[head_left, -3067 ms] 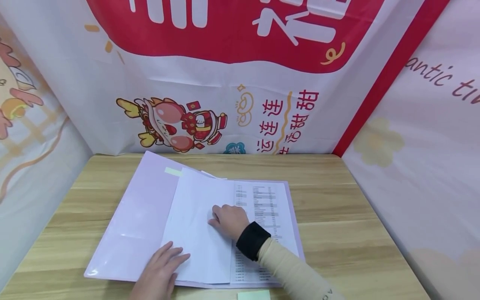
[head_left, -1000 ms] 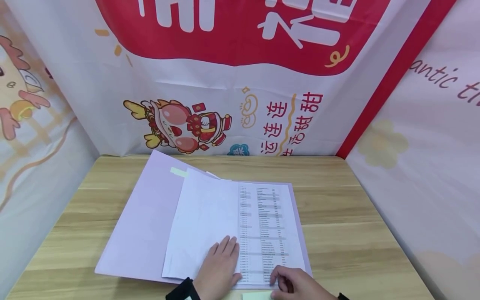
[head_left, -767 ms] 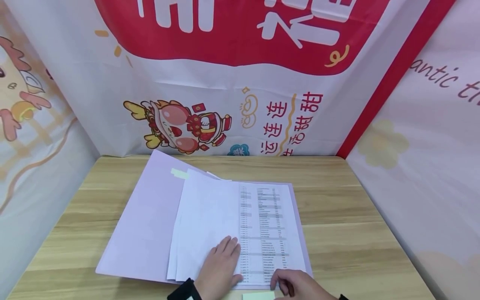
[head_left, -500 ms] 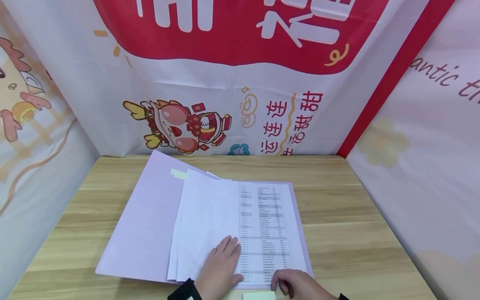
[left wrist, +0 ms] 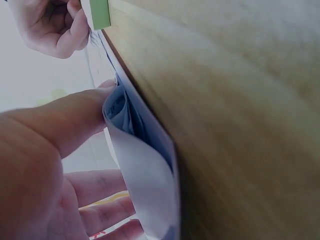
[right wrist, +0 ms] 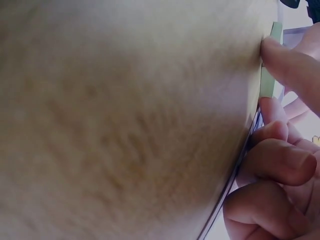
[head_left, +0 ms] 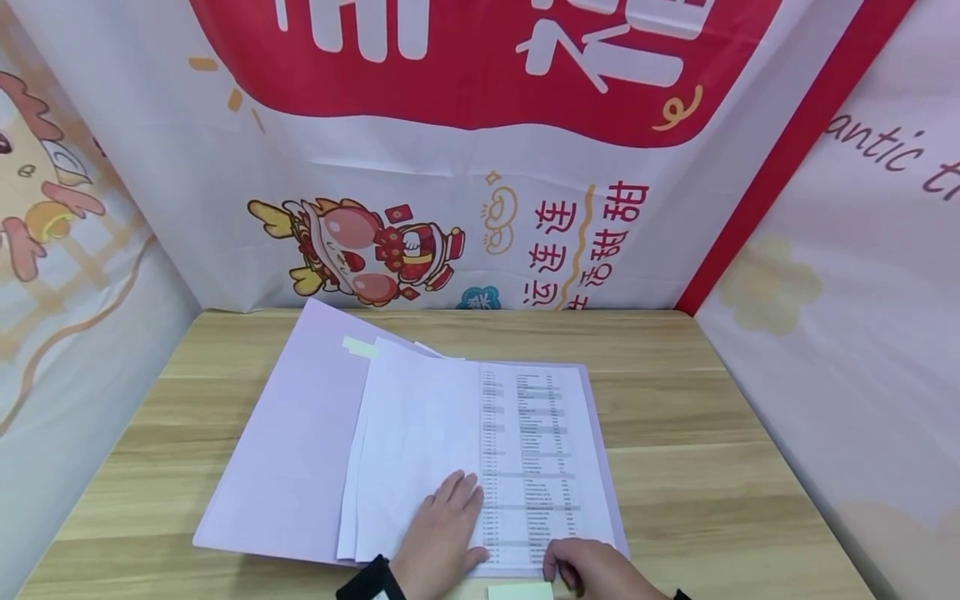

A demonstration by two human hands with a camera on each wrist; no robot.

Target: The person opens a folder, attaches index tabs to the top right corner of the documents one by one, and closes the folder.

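Observation:
A lilac folder point(head_left: 270, 467) lies spread out on the table with printed sheets inside. My left hand point(head_left: 442, 529) rests on a turned-over blank page point(head_left: 412, 417), fingers extended, thumb near the inner fold; in the left wrist view the page point(left wrist: 145, 170) bulges by the thumb. At the folder's lower right, my right hand point(head_left: 600, 571) has curled fingers beside a pale green sticky note pad point(head_left: 520, 592). In the right wrist view its thumb overlaps the pad point(right wrist: 268, 80) and its index finger sits at the pad's end. A printed list page point(head_left: 532, 450) lies on the right side.
The wooden table point(head_left: 675, 467) extends around the folder. Pale sticky tabs point(head_left: 361, 346) stick out at the upper left of the pages. A printed cloth point(head_left: 420, 150) hangs behind the table, with more cloths at both sides.
Earlier the right hand pressed on the blank page; it has moved down to the sticky note pad. The left hand has shifted right onto the page. A second page edge shows at left.

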